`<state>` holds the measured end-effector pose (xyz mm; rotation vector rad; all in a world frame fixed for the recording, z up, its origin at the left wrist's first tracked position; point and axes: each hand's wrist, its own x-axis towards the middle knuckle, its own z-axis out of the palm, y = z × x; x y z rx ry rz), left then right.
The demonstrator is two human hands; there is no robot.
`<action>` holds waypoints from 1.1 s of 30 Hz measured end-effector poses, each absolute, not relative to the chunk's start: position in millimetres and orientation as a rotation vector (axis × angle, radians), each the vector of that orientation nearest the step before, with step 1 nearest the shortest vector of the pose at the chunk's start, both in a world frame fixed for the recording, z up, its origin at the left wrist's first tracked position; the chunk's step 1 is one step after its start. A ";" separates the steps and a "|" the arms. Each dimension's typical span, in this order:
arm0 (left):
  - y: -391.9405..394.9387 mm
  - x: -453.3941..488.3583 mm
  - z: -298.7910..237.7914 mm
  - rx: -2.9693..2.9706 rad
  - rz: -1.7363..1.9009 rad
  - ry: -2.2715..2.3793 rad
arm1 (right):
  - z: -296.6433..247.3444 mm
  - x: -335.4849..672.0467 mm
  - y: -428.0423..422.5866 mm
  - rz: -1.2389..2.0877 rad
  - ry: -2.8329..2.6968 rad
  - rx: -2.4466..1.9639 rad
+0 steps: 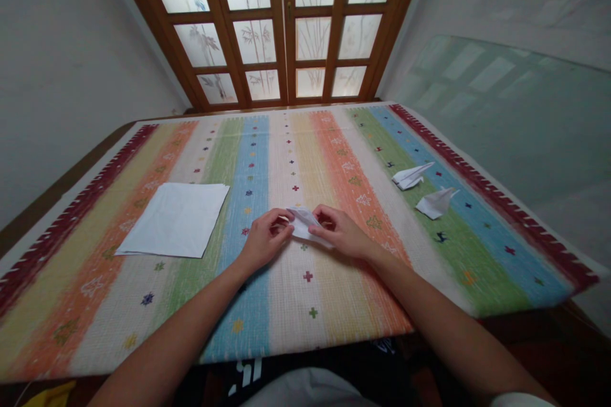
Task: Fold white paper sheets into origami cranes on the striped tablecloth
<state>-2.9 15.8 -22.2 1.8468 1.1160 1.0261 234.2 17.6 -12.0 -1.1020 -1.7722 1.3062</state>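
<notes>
A small piece of folded white paper [303, 226] is held between both hands over the middle of the striped tablecloth. My left hand [265, 236] pinches its left corner between thumb and fingertips. On the other side, my right hand [342, 230] grips the paper with the thumb in front and the fingers behind. Creased layers show along its upper edge; part of the lower right is covered by my right hand.
A stack of square white paper sheets [174, 219] lies to the left on the striped tablecloth [286, 305]. Two folded white paper figures, one farther back [409, 177] and one nearer [435, 203], rest on the right. Beyond the table stand wooden doors [286, 25] with frosted panes.
</notes>
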 end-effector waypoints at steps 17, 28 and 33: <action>8.8 -0.4 -14.4 1.859 1.094 1.104 | -15.4 224.7 14.2 1.561 -1.653 -0.892; 10.6 -2.6 -13.0 1.774 1.122 1.080 | -17.3 229.9 18.4 1.501 -1.662 -0.938; 11.7 -2.1 -15.1 1.619 1.082 1.036 | -15.2 231.3 20.6 1.459 -1.592 -0.970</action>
